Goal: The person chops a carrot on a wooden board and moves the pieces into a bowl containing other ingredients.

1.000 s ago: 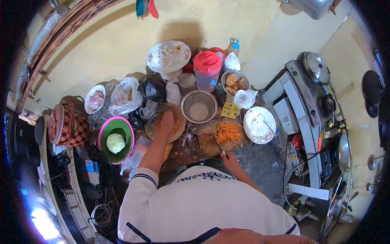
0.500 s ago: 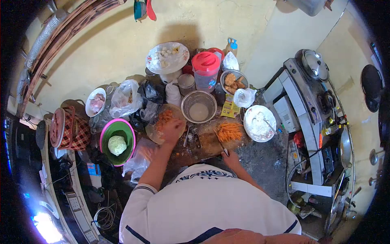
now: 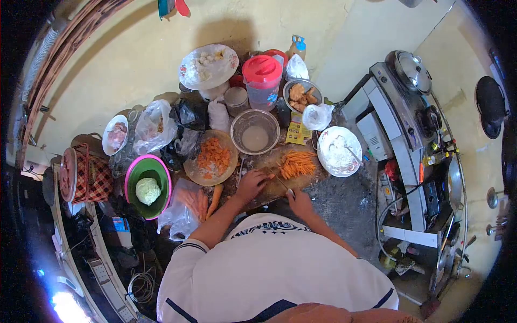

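Left hand [image 3: 251, 184] has left the plate of chopped carrot [image 3: 211, 158], now resting fingers curled on the cutting board [image 3: 269, 183] at frame centre. Right hand [image 3: 299, 203] stays clamped on the knife [image 3: 281, 183], beside the carrot strips [image 3: 297, 163]; cutting looks set to resume.

Right hand [image 3: 301, 203] gripping knife [image 3: 282, 183], blade angled over cutting board [image 3: 269, 189]. Left hand [image 3: 251, 184] flat on board just beside blade; carrot strips [image 3: 297, 163] beyond knife tip.

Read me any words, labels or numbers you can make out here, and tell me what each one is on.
White shirt: dark block lettering across the upper back, warped and too blurred to read.
Yellow packet: print too small to read.
Nothing else legible: no readable label on the red-lidded jug.
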`<action>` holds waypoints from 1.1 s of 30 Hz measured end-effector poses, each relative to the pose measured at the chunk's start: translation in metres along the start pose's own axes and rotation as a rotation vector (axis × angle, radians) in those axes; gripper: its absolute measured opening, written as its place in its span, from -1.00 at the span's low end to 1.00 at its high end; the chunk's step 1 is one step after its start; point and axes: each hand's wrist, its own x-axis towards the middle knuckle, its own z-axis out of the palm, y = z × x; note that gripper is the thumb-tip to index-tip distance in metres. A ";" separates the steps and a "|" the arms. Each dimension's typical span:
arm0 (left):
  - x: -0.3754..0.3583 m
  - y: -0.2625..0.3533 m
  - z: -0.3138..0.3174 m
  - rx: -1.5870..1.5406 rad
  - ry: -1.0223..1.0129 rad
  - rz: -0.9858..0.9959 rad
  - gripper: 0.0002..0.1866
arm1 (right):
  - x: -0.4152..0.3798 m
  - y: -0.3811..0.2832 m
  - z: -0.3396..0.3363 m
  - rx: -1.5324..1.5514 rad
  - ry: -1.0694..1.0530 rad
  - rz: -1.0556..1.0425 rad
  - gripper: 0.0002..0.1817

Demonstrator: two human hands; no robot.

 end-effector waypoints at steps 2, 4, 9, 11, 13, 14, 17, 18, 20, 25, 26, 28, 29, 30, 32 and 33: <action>0.003 0.005 0.001 -0.026 -0.008 -0.010 -0.71 | 0.004 0.001 0.004 -0.040 0.001 0.007 -0.63; 0.010 0.008 0.007 -0.051 -0.014 -0.017 -0.74 | 0.004 -0.005 0.003 -0.073 0.033 0.019 -0.63; 0.019 0.004 0.017 0.010 -0.044 0.014 -0.84 | 0.004 -0.014 -0.006 -0.064 0.086 -0.009 -0.62; 0.025 0.000 0.012 -0.015 -0.058 0.096 -0.83 | 0.006 -0.010 -0.004 -0.061 0.115 -0.029 -0.62; 0.022 -0.002 0.011 -0.040 -0.073 0.181 -0.82 | 0.006 -0.008 -0.004 -0.056 0.099 -0.036 -0.63; 0.019 -0.001 0.011 -0.060 -0.028 0.122 -0.82 | 0.007 -0.007 -0.004 -0.052 0.086 -0.041 -0.63; 0.016 0.003 0.005 -0.053 0.012 0.060 -0.81 | 0.003 -0.020 -0.012 -0.144 -0.014 0.023 -0.63; 0.015 0.003 0.004 -0.026 0.011 0.054 -0.81 | 0.004 -0.022 -0.011 -0.141 -0.014 0.024 -0.63; 0.014 0.001 0.009 0.005 0.001 0.084 -0.82 | 0.003 -0.025 -0.009 -0.155 0.038 0.040 -0.63; 0.015 -0.002 0.013 0.058 -0.014 0.142 -0.83 | 0.007 -0.017 0.006 -0.163 0.018 0.015 -0.64; 0.014 -0.002 0.013 0.084 -0.004 0.149 -0.84 | 0.006 -0.020 0.006 -0.162 -0.009 0.038 -0.65; 0.012 -0.002 0.014 0.111 0.006 0.152 -0.84 | 0.006 -0.020 0.009 -0.174 -0.027 0.061 -0.66; 0.011 -0.001 0.015 0.131 0.006 0.138 -0.84 | 0.005 -0.020 0.010 -0.187 -0.042 0.084 -0.66; 0.010 -0.001 0.016 0.152 0.007 0.124 -0.85 | 0.004 -0.022 0.010 -0.187 -0.043 0.084 -0.66; 0.009 -0.001 0.019 0.157 0.012 0.119 -0.85 | 0.003 -0.025 0.010 -0.185 -0.116 0.117 -0.69; 0.008 -0.002 0.020 0.161 0.017 0.116 -0.85 | 0.006 -0.020 0.014 -0.185 -0.117 0.115 -0.69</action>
